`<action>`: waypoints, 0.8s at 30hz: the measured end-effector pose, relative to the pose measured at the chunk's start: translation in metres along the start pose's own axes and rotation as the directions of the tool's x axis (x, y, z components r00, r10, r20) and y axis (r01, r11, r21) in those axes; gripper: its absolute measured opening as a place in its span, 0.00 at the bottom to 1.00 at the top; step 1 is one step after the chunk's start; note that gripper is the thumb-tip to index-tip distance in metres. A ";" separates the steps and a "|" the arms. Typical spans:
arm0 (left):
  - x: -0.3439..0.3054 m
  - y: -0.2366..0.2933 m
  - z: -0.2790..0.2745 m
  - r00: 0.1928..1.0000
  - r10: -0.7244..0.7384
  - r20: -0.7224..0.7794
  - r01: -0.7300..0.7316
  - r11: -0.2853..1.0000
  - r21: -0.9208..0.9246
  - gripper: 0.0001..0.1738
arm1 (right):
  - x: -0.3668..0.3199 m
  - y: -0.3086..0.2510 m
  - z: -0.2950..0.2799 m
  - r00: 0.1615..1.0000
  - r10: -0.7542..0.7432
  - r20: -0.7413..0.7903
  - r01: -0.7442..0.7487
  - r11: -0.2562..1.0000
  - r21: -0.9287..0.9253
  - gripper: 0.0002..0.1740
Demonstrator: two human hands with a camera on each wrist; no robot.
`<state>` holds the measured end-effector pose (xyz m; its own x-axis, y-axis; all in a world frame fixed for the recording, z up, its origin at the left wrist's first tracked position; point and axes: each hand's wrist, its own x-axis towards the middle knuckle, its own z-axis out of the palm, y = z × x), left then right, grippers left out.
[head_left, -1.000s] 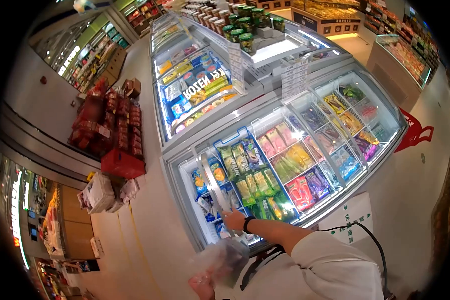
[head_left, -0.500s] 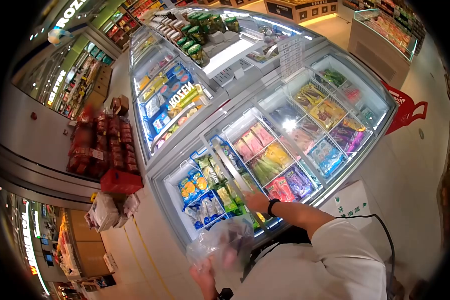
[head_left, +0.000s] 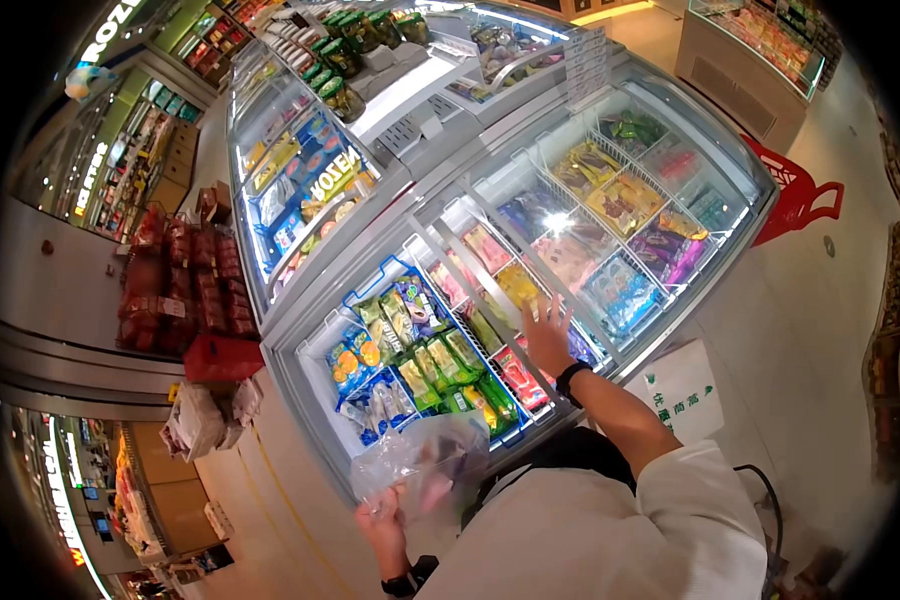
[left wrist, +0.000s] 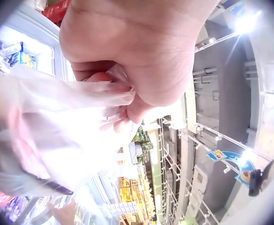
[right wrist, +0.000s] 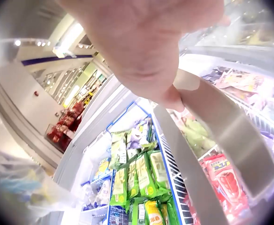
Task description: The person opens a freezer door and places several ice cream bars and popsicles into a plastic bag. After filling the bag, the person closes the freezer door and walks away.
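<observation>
My left hand [head_left: 382,520] grips the gathered top of a clear plastic bag [head_left: 415,462] in front of the freezer. Pinkish contents show faintly through the bag. Farther right, my right hand [head_left: 547,340] reaches over the chest freezer [head_left: 292,365], its fingers spread and mostly straight. In the right wrist view, the thumb presses against the curved grey handle [right wrist: 237,136] of the sliding glass lid. Beneath the uncovered left part lie green ice-cream packets [head_left: 438,362], blue-and-orange packets [head_left: 355,360] and blue-white packets [head_left: 378,400]. Red packets [right wrist: 226,183] show below the handle.
Wire dividers split the freezer into compartments. Another freezer [head_left: 310,190] with jars [head_left: 340,98] on a shelf adjoins it. A white box [head_left: 682,385] stands at the near right, a red basket [head_left: 792,195] beyond. Stacked red packages [head_left: 175,280] stand left.
My right hand and the lid handle have moved right along the freezer, uncovering more of the left compartments. The view has shifted, while my left hand keeps hold of the bag.
</observation>
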<state>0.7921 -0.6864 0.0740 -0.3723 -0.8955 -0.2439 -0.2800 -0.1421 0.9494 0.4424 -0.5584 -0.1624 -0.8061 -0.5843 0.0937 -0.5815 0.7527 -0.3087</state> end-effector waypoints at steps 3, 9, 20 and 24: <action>-0.002 0.017 0.008 1.000 -0.027 0.013 0.027 1.000 0.013 0.07 | 0.009 0.023 -0.006 0.997 0.075 -0.029 -0.075 0.997 0.005 0.41; -0.010 0.013 -0.002 1.000 0.005 -0.012 -0.005 1.000 0.017 0.09 | 0.027 0.061 -0.030 0.969 0.243 0.044 -0.244 0.969 0.034 0.41; -0.022 -0.018 -0.049 0.994 -0.013 -0.110 0.009 0.999 -0.033 0.08 | 0.028 0.058 -0.017 0.946 0.320 0.056 -0.319 0.948 -0.016 0.37; -0.017 -0.022 -0.066 0.997 0.007 -0.074 0.001 0.994 0.113 0.09 | 0.018 0.044 -0.016 0.926 0.372 0.066 -0.369 0.928 -0.049 0.28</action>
<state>0.8632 -0.6963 0.0706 -0.3076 -0.9253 -0.2219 -0.3788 -0.0948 0.9206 0.4002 -0.5311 -0.1595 -0.9553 -0.2812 -0.0910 -0.2472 0.9291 -0.2752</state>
